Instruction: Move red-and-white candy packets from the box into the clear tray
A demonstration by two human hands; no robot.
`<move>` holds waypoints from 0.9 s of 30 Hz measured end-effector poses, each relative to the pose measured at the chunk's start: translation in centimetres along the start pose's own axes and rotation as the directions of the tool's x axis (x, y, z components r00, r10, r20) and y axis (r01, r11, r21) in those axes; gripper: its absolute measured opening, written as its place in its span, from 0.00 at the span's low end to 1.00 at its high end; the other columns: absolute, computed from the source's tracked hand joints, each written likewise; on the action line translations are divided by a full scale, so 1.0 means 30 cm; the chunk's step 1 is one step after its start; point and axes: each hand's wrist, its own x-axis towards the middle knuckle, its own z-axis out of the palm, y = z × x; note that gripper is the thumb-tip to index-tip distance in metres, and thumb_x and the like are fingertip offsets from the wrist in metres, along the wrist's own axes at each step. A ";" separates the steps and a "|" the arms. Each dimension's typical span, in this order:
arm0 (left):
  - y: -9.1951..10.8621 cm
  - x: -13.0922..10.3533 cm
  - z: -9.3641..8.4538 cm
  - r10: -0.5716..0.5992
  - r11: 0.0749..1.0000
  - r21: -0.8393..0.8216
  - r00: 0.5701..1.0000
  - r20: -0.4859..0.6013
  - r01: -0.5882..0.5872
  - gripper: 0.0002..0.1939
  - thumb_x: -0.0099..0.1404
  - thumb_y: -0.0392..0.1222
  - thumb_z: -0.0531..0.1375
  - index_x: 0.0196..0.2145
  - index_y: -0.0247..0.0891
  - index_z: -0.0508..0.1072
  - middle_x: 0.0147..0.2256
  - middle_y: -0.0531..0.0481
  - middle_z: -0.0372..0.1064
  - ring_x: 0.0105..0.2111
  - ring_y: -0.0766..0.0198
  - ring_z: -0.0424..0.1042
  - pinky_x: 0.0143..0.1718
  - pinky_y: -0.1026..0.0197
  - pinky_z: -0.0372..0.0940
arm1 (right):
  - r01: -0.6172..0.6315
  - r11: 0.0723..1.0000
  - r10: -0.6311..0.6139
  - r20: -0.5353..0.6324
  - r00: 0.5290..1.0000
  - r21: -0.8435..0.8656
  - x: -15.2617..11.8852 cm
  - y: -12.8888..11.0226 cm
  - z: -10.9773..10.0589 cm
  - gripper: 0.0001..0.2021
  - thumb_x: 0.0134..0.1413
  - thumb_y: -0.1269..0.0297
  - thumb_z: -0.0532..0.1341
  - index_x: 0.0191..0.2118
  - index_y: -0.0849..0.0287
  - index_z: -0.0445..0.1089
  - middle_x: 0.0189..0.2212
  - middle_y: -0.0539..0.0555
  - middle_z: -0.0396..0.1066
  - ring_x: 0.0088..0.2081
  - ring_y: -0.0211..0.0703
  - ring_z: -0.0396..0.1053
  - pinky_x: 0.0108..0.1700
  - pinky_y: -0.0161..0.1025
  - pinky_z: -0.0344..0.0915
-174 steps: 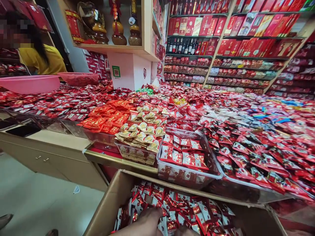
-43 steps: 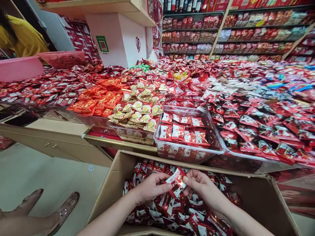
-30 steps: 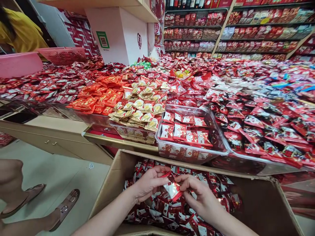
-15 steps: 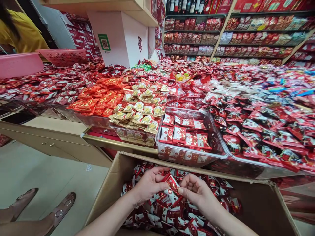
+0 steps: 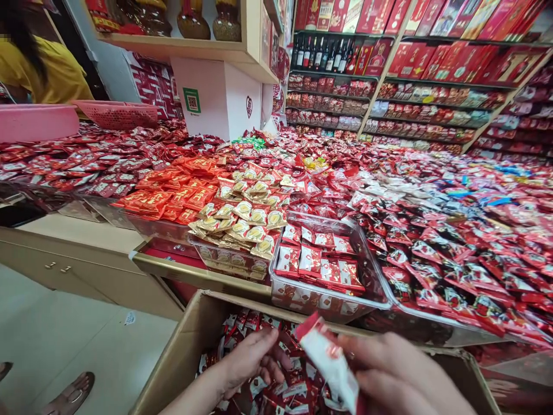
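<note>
My right hand (image 5: 397,369), blurred by motion, is closed on a red-and-white candy packet (image 5: 329,358), raised above the box and tilted. Over the loose packets in the cardboard box (image 5: 166,351), my left hand (image 5: 253,360) has its thumb stretched out and its fingers loosely bent and apart; I see nothing in it. Several red-and-white candy packets (image 5: 296,380) lie jumbled in the box below. Just beyond the box stands a clear plastic bin (image 5: 319,300) with similar packets set upright in rows.
Gold-wrapped candies (image 5: 242,230) and orange-red packets (image 5: 173,196) fill bins left of the clear one. Red-and-black packets (image 5: 449,276) are heaped to the right. Pink baskets (image 5: 116,114) and a person in yellow (image 5: 56,69) are at the far left. A sandaled foot (image 5: 73,395) shows lower left.
My hands have parted. The right hand has lifted the packet nearer to the camera, while the left has let go of it and dropped lower over the box. The view has tilted up.
</note>
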 end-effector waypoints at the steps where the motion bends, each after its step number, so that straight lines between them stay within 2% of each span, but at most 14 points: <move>1: -0.019 0.010 -0.007 -0.018 0.991 0.131 1.000 -0.008 0.019 0.25 0.59 0.58 0.43 0.42 0.35 0.63 0.32 0.46 0.70 0.27 0.64 0.68 0.24 0.65 0.58 | -0.040 0.997 0.039 -0.010 0.999 -0.061 0.022 0.031 -0.038 0.04 0.55 0.69 0.52 0.35 0.58 0.62 0.38 0.58 0.71 0.36 0.41 0.67 0.34 0.36 0.65; 3: -0.059 0.024 -0.019 -0.016 0.952 0.304 1.000 -0.020 0.022 0.21 0.56 0.53 0.50 0.41 0.35 0.64 0.32 0.47 0.70 0.29 0.62 0.68 0.27 0.64 0.59 | -0.111 0.975 0.105 -0.042 0.994 -0.191 0.068 0.107 -0.089 0.02 0.53 0.70 0.53 0.32 0.58 0.61 0.40 0.59 0.69 0.39 0.42 0.66 0.36 0.37 0.64; 5: -0.090 0.026 -0.029 -0.004 0.903 0.429 1.000 -0.026 0.015 0.18 0.52 0.46 0.55 0.39 0.36 0.67 0.32 0.48 0.70 0.31 0.61 0.67 0.31 0.62 0.59 | -0.132 0.942 0.136 -0.007 0.991 -0.308 0.117 0.187 -0.110 0.01 0.52 0.70 0.54 0.31 0.59 0.61 0.41 0.59 0.68 0.40 0.43 0.66 0.38 0.38 0.64; 8: -0.114 0.014 -0.045 -0.050 0.792 0.608 0.999 -0.014 0.048 0.16 0.49 0.43 0.55 0.38 0.40 0.71 0.31 0.49 0.71 0.30 0.58 0.67 0.30 0.60 0.59 | -0.109 0.886 0.199 0.157 0.967 -0.451 0.197 0.283 -0.109 0.03 0.52 0.70 0.52 0.31 0.60 0.62 0.37 0.58 0.69 0.35 0.44 0.67 0.33 0.38 0.63; 10: -0.121 0.006 -0.057 -0.102 0.715 0.695 0.995 -0.010 0.080 0.18 0.47 0.43 0.55 0.38 0.42 0.72 0.31 0.48 0.72 0.30 0.55 0.68 0.28 0.58 0.60 | -0.091 0.848 0.274 0.285 0.918 -0.522 0.244 0.315 -0.100 0.05 0.52 0.70 0.51 0.29 0.61 0.63 0.30 0.57 0.70 0.31 0.44 0.67 0.30 0.38 0.61; 13: -0.126 0.003 -0.072 -0.177 0.609 0.786 0.984 0.005 0.106 0.20 0.45 0.44 0.57 0.38 0.42 0.73 0.34 0.44 0.73 0.32 0.48 0.69 0.30 0.53 0.61 | -0.014 0.851 0.302 0.467 0.831 -0.525 0.282 0.318 -0.078 0.07 0.51 0.72 0.51 0.26 0.60 0.63 0.24 0.53 0.69 0.26 0.42 0.66 0.28 0.36 0.59; 17: -0.131 0.017 -0.074 -0.259 0.532 0.842 0.964 0.060 0.090 0.18 0.47 0.44 0.55 0.37 0.42 0.75 0.33 0.42 0.74 0.32 0.46 0.71 0.30 0.50 0.63 | 0.052 0.892 0.273 0.626 0.731 -0.449 0.270 0.295 -0.044 0.06 0.50 0.73 0.52 0.26 0.59 0.64 0.25 0.53 0.70 0.28 0.42 0.68 0.28 0.35 0.58; 22: -0.124 0.031 -0.065 -0.253 0.528 0.846 0.965 0.065 0.081 0.20 0.49 0.44 0.55 0.41 0.47 0.71 0.41 0.47 0.71 0.39 0.51 0.70 0.36 0.54 0.63 | 0.011 0.870 0.363 0.658 0.660 -0.492 0.231 0.312 -0.017 0.09 0.47 0.77 0.51 0.28 0.60 0.66 0.26 0.55 0.72 0.28 0.47 0.70 0.26 0.38 0.60; 27: -0.131 0.033 -0.065 -0.235 0.548 0.832 0.971 0.055 0.085 0.19 0.48 0.43 0.55 0.40 0.45 0.72 0.38 0.45 0.72 0.37 0.48 0.70 0.33 0.52 0.62 | -0.039 0.862 0.426 0.679 0.598 -0.506 0.227 0.331 0.001 0.09 0.41 0.78 0.55 0.22 0.61 0.71 0.22 0.58 0.73 0.27 0.50 0.72 0.25 0.37 0.62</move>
